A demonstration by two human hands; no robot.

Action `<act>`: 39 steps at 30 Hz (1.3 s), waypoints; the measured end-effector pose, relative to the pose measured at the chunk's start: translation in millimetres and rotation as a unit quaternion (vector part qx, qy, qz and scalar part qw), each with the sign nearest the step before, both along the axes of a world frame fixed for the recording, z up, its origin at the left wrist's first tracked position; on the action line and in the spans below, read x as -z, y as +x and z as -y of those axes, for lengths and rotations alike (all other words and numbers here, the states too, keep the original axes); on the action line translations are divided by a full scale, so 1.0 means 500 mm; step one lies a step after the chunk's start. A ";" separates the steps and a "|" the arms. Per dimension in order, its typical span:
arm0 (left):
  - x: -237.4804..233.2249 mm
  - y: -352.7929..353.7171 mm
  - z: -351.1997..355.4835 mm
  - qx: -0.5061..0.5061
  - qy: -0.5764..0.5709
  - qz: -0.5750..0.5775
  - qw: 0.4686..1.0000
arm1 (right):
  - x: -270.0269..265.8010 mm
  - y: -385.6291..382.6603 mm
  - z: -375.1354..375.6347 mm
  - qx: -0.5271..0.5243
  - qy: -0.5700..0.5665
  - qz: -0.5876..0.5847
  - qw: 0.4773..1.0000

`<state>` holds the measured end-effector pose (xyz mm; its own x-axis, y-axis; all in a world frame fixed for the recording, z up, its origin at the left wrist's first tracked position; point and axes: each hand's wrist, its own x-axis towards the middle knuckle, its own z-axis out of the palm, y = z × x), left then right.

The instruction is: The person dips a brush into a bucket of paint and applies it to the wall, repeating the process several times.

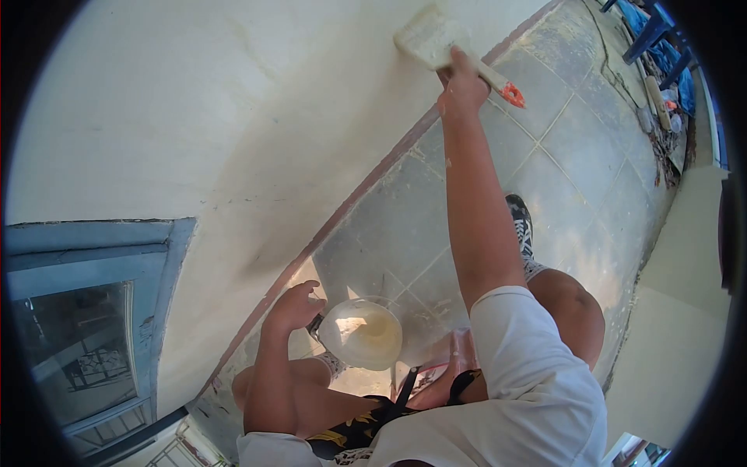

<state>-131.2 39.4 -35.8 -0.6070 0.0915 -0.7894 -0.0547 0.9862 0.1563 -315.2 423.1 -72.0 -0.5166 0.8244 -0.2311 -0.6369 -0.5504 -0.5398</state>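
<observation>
**Brushing Low on a Cream Wall, Pail Close Between the Knees**

Crouching on the tiled floor (560, 156), stretching the right hand (461, 84) far out and wrapping its fingers fully round the handle of a wide brush (432, 37), just above the orange tip (511, 95). Laying the bristles flat against the wall (194, 117), low down near the reddish base strip (366, 180), seemingly for broad contact with the surface. Hanging the left hand (294, 305) over the left knee, fingers spread and half curled, gripping nothing, hovering just beside the pail (334, 311) without clearly touching it. Standing that pail between the knees, apparently for a short reach back from the wall. Carrying in it cream paint (366, 335) matching the wall's colour, smearing the inner sides too, depth hard to judge. Leaving the blue window frame (85, 257) off to the left, well apart from the brush.
</observation>
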 end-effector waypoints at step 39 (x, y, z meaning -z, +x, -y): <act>0.017 -0.026 -0.026 -0.018 -0.004 0.004 1.000 | -0.048 0.012 0.028 0.014 -0.053 -0.016 0.998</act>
